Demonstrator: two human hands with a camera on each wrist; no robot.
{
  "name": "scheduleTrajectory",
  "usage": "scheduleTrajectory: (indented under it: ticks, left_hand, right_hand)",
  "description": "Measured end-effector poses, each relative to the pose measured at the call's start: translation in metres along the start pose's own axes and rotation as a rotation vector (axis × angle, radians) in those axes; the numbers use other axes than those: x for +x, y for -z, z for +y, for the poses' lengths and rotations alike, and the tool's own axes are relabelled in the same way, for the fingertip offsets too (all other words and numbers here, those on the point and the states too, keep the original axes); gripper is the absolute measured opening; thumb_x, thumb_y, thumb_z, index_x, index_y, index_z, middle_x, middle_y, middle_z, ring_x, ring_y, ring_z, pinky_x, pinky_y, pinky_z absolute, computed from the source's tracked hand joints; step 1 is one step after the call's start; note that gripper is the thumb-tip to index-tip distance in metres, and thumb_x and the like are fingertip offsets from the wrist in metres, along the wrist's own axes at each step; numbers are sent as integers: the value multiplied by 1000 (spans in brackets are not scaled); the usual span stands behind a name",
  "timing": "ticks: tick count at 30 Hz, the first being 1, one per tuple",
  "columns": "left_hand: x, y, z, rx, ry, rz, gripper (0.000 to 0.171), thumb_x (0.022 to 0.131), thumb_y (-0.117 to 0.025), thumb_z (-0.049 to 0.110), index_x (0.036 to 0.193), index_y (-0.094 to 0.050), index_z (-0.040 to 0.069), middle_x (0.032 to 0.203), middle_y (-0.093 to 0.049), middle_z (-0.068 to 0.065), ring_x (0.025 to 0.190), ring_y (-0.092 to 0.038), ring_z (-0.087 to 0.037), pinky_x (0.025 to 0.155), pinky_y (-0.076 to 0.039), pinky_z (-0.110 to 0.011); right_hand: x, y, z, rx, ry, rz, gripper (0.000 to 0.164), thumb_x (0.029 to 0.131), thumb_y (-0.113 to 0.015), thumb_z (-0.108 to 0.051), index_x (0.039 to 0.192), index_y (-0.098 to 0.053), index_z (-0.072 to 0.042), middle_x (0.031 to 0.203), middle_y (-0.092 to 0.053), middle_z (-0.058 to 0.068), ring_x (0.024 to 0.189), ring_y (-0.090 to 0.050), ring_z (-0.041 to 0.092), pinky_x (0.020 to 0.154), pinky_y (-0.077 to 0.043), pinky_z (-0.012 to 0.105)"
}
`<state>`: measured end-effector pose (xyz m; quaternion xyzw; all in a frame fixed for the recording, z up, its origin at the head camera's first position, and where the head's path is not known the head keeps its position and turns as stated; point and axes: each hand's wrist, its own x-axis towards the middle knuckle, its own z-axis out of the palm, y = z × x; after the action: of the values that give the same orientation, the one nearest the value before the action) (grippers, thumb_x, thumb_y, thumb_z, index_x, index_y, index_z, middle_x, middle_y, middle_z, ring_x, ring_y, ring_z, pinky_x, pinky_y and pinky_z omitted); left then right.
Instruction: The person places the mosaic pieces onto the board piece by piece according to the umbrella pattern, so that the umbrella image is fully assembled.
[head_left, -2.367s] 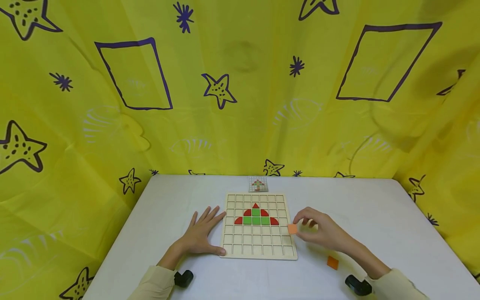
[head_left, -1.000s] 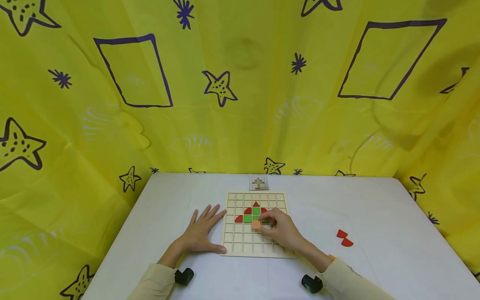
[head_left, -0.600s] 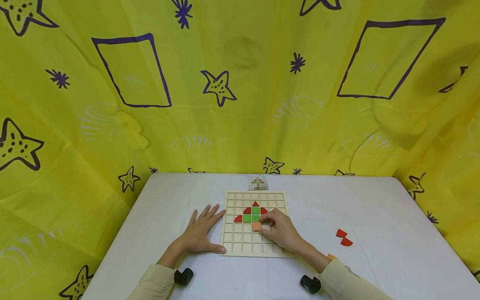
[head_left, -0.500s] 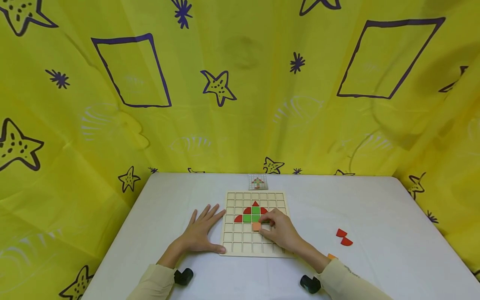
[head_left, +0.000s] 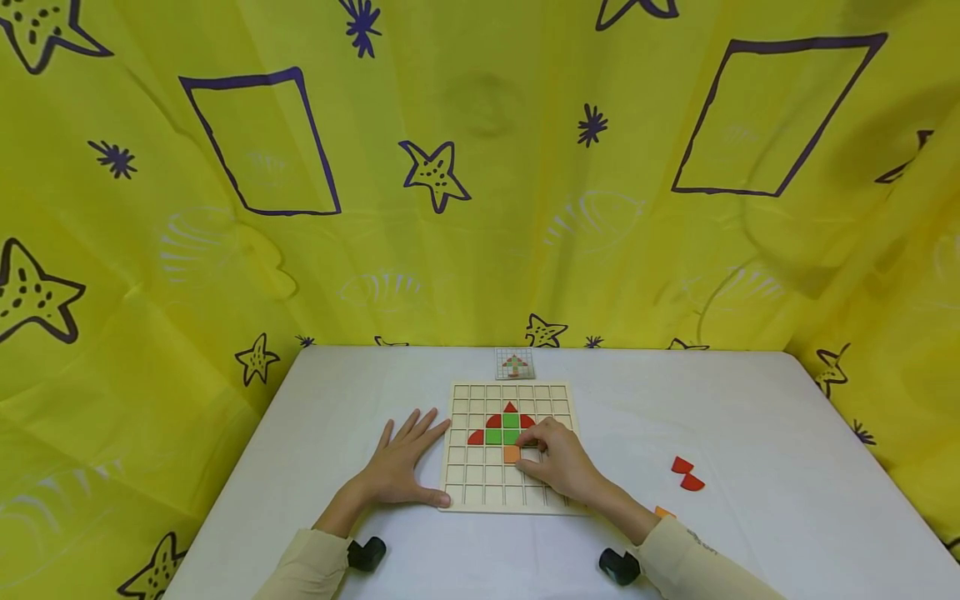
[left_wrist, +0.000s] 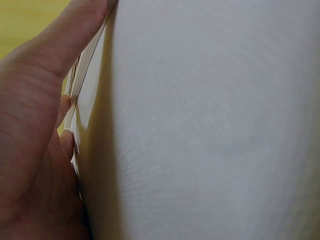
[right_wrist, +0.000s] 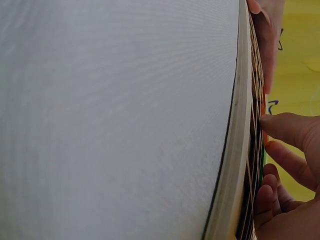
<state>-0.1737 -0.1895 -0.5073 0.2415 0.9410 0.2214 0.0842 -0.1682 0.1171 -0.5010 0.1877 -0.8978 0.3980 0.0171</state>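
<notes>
A pale wooden grid board [head_left: 475, 497] lies on the white table. On it a red triangle [head_left: 510, 408], green squares [head_left: 493, 437] and red quarter-circles [head_left: 476, 438] form a stepped shape. My right hand [head_left: 566, 462] pinches an orange square tile [head_left: 512, 455] between thumb and index finger, in the cell beneath the middle green square. In the right wrist view the thumb and index finger touch the orange tile's edge [right_wrist: 265, 131]. My left hand [head_left: 397, 468] rests with fingers spread at the board's left edge, thumb [left_wrist: 75, 32] against its near-left corner. The right hand hides some cells.
A small card [head_left: 514, 364] with a printed pattern lies behind the board. Right of it are two red quarter-circle pieces [head_left: 692, 482] and another orange piece [head_left: 663, 512], partly covered by the right sleeve. A yellow curtain [head_left: 480, 250] encloses the table.
My right hand has carried the orange tile left from beside the board and lowered it into the cell under the green squares. The left hand has stayed in place.
</notes>
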Motion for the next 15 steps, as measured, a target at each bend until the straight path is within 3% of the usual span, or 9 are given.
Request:
scheduleTrajectory:
  ticks: [9, 15]
  left_hand:
    - [1, 1, 1, 0, 4, -3, 118, 68, -86, 67, 162, -33, 20, 171, -19, -11, 157, -6, -40, 118, 5, -71]
    - [1, 0, 0, 2, 0, -4, 118, 68, -85, 67, 162, -33, 19, 171, -19, -12, 157, -6, -40, 118, 5, -71]
  right_hand:
    - [0, 1, -2, 7, -16, -14, 22, 81, -87, -9, 102, -78, -9, 93, -61, -4, 84, -51, 13, 74, -47, 25]
    - [-3, 4, -1, 69, 37, 5, 25, 81, -84, -4, 105, -76, -6, 93, -62, 0, 81, -53, 17, 70, -48, 25]
